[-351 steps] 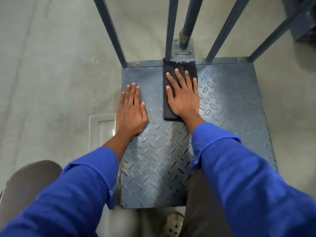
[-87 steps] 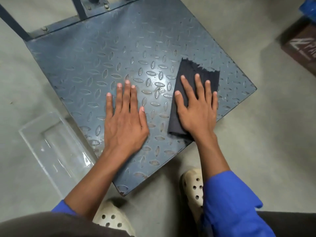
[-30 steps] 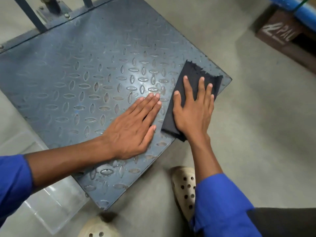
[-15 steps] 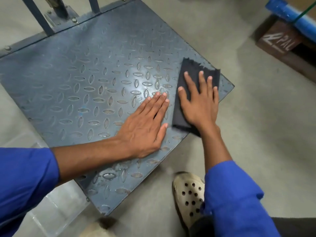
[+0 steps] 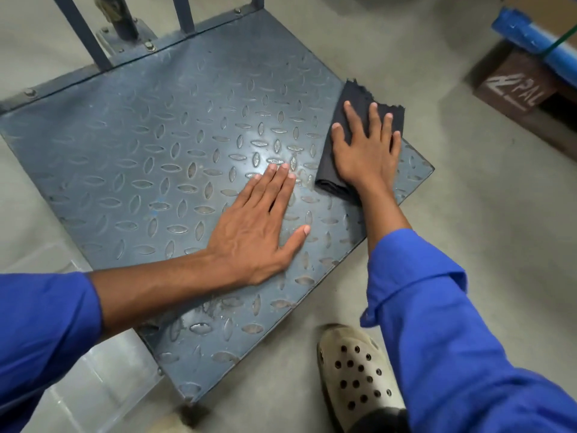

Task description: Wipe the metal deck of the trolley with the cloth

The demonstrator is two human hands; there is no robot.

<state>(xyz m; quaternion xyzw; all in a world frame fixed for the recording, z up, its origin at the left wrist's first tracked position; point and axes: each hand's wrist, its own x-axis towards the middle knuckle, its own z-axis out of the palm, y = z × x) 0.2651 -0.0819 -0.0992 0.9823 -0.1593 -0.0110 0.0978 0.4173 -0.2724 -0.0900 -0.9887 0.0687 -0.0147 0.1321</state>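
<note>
**A:** Position of the cloth (image 5: 360, 96)?

**B:** Dark, folded, lying flat on the trolley deck (image 5: 156, 145). It sits at the deck's right side edge, close to the corner farthest from the handle end. Its frayed far end projects past that edge, over the floor.

**A:** Condition of the right hand (image 5: 367, 151)?

**B:** Palm down on top of the cloth, with the fingers straight and slightly spread. It presses the cloth and grasps nothing.

**A:** And the left hand (image 5: 256, 226)?

**B:** Released and flat on bare metal near the middle of the deck. The fingers are together and the thumb is out. It lies just beside the cloth and does not touch it.

**A:** Deck surface?

**B:** Grey-blue tread plate with raised oval studs. There is a bright reflection ahead of the left fingertips and scuffed paint toward the near corner. Upright bars (image 5: 84, 32) rise from the bolted handle-end edge.

**A:** Surroundings?

**B:** Both arms wear blue sleeves (image 5: 437, 323). A beige perforated shoe (image 5: 356, 370) stands on the concrete floor (image 5: 468, 229), just off the deck's near edge. A clear plastic tray (image 5: 93, 385) lies on the floor against the deck's left side. A brown block with white lettering (image 5: 515, 89) and a blue roll (image 5: 537, 35) sit well apart, beyond the right edge.
</note>
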